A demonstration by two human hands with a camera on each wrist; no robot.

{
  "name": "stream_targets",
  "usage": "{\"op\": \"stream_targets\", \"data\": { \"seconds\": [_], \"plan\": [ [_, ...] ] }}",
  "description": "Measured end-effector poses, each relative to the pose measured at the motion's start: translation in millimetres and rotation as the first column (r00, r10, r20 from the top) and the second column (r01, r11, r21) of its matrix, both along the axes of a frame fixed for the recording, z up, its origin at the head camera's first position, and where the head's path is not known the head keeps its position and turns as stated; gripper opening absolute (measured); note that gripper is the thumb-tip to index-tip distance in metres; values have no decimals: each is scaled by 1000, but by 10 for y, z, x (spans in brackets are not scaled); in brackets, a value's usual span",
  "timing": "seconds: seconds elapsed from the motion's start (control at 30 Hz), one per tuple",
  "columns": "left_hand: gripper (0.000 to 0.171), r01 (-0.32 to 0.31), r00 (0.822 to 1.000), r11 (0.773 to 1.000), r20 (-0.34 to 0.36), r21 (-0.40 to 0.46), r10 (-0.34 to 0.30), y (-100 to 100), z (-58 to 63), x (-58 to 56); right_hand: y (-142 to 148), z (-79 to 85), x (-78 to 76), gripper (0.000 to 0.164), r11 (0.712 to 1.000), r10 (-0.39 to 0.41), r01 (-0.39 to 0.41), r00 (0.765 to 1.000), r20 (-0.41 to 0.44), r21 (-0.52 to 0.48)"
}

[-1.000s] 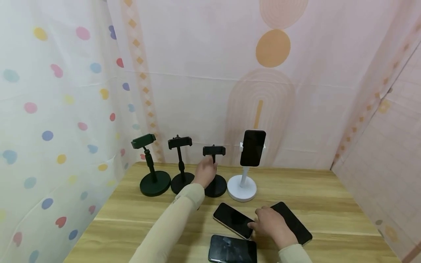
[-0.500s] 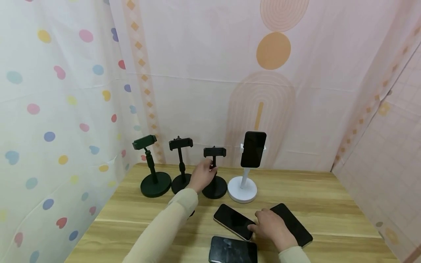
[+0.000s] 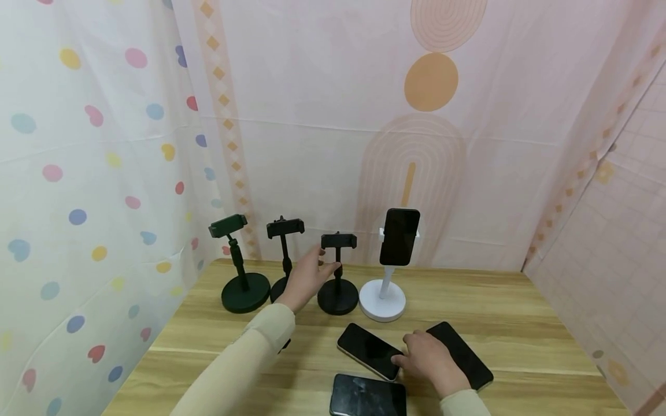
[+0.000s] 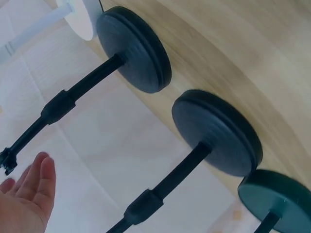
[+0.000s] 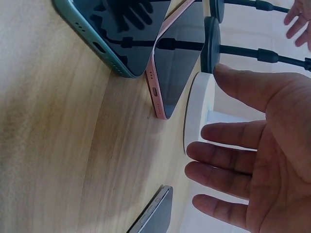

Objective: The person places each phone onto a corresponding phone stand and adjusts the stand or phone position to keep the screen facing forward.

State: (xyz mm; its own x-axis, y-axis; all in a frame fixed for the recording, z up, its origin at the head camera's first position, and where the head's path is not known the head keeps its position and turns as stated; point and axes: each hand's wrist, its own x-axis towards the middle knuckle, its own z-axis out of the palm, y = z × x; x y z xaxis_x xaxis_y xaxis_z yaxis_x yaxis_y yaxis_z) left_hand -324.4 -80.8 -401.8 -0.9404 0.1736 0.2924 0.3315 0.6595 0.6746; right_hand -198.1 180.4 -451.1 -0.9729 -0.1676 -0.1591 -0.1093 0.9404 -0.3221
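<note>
My left hand (image 3: 307, 277), its fingers extended, is beside the stem of a black phone stand (image 3: 337, 299). In the left wrist view, bare background shows between those fingers (image 4: 47, 179) and the stand. A second black stand (image 3: 285, 226) is partly behind this hand. Over the table, my right hand (image 3: 429, 361) hovers palm down with spread, relaxed fingers and nothing in them. It overlaps a phone (image 3: 366, 346) on its left, pink-edged in the right wrist view, and another phone (image 3: 465, 358) on its right. A third phone (image 3: 368, 396), teal-edged in that wrist view, lies nearer.
A dark green phone stand (image 3: 247, 293) is at the left end of the row. At the right end, a white stand (image 3: 382, 303) holds an upright phone (image 3: 399, 237). Patterned curtains (image 3: 312, 162) hang behind the wooden table (image 3: 520, 323).
My left hand has let go of the black stand's stem, drawn back to the left and opened its fingers. My right hand has stayed nearly still.
</note>
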Motion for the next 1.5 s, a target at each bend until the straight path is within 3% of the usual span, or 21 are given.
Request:
{"op": "stream_targets", "data": {
  "seconds": [0.1, 0.2, 0.3, 0.4, 0.5, 0.6, 0.7, 0.87, 1.13, 1.27, 1.5],
  "plan": [
    [67, 0, 996, 1000, -85, -10, 0, -41, 79, 39, -11, 4, -6, 49, 1000, 4, -4, 1000, 0, 3],
    [70, 6, 980, 1000, -198, -23, -11, -62, 143, 60, -22, 5, -9, 49, 1000, 6, -6, 1000, -6, 11],
    [72, 16, 943, 997, -331, -69, -38, -72, 193, 73, -33, 7, -10, 49, 1000, 5, -5, 1000, -9, 19],
    [70, 23, 887, 990, -453, -140, -85, -66, 259, 86, -43, 12, -8, 49, 1000, 0, 0, 1000, 1, 22],
    [65, 19, 838, 976, -529, -215, -133, -43, 354, 92, -52, 21, -1, 48, 1000, -3, 3, 1000, 11, 21],
    [58, -5, 821, 951, -544, -309, -173, -10, 459, 85, -61, 28, 1, 48, 1000, 2, -2, 1000, 10, 22],
    [49, -28, 830, 908, -516, -418, -212, 27, 560, 73, -71, 28, -3, 47, 1000, 3, -3, 1000, 7, 28],
    [36, -37, 866, 836, -435, -547, -246, 96, 663, 47, -71, 6, -15, 47, 999, 0, 0, 1000, 9, 38],
    [32, -23, 889, 764, -364, -645, -280, 164, 748, 21, -61, -25, -31, 47, 1000, 1, -2, 1000, 17, 25],
    [24, -15, 902, 749, -332, -662, -275, 180, 768, 8, -60, -51, -40, 47, 1000, 7, -8, 1000, 25, 17],
    [12, 1, 905, 764, -324, -645, -276, 196, 769, -8, -59, -64, -36, 47, 1000, 6, -6, 1000, 24, 14]
  ]
}}
